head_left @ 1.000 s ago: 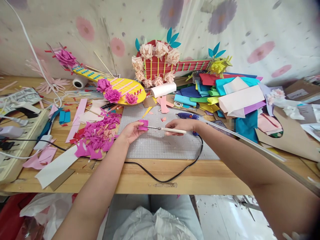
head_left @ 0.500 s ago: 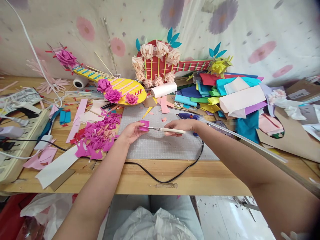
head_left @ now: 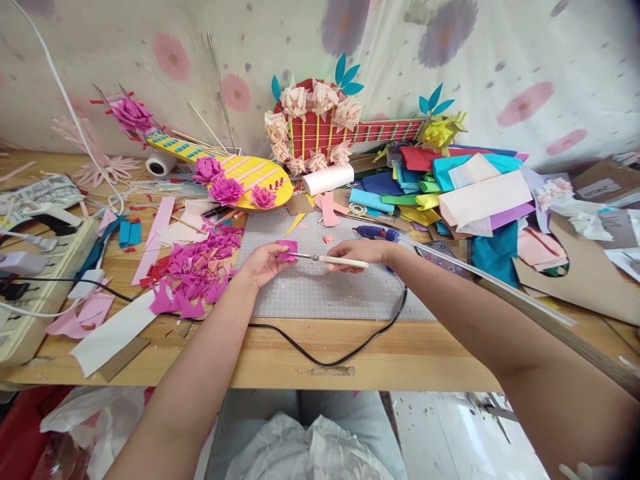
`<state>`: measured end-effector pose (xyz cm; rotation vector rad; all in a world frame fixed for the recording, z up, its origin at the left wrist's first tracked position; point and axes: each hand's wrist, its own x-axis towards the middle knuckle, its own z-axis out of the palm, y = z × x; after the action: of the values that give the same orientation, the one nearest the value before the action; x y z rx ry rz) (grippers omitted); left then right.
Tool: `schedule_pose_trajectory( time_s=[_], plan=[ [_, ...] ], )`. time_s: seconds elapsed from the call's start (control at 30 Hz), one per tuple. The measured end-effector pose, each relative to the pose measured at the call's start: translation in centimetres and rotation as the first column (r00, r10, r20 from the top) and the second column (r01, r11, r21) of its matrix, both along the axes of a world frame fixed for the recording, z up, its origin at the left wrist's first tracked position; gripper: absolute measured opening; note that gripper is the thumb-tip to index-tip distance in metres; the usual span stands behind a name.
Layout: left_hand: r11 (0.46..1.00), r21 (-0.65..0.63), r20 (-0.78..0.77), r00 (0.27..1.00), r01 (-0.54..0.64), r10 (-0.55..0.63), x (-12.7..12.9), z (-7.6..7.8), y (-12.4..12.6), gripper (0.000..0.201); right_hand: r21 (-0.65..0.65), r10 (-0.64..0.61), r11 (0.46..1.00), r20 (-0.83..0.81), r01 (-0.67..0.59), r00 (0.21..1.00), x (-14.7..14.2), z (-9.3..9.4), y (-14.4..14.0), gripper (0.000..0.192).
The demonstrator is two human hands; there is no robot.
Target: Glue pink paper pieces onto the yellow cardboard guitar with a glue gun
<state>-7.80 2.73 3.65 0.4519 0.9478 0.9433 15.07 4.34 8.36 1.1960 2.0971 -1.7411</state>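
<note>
Barely any change: left hand [head_left: 263,263] still pinches the pink scrap [head_left: 288,249]; right hand [head_left: 361,252] grips the tool [head_left: 330,259], tip seemingly touching it.

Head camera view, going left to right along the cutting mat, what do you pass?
Pile of magenta paper scraps → left hand → small magenta paper piece → cream-handled tool → right hand → stack of coloured paper sheets.
</note>
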Motion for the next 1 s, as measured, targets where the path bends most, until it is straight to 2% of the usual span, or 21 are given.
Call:
schedule_pose_trajectory(
  time_s=[0.17, 0.57, 1.0],
  plan=[
    [1.0, 0.012, -0.006, 1.0, 0.008, -0.008, -0.03, -0.04, -0.04, 0.017, 0.034, 0.002, 0.999, 0.022, -0.003, 1.0, -0.11, -0.06, 0.11, 0.045],
    [1.0, -0.006, -0.01, 0.999, -0.031, 0.031, -0.02, 0.27, -0.24, 0.017, 0.083, -0.01, 0.997, 0.028, 0.007, 1.0, -0.1, -0.14, 0.01, 0.045],
    [1.0, 0.015, -0.035, 0.999, 0.001, -0.001, -0.02, 0.0, 0.06, 0.015, 0.139, 0.063, 0.988, 0.08, -0.074, 0.995, -0.3, 0.08, -0.27, 0.051]
  ],
)
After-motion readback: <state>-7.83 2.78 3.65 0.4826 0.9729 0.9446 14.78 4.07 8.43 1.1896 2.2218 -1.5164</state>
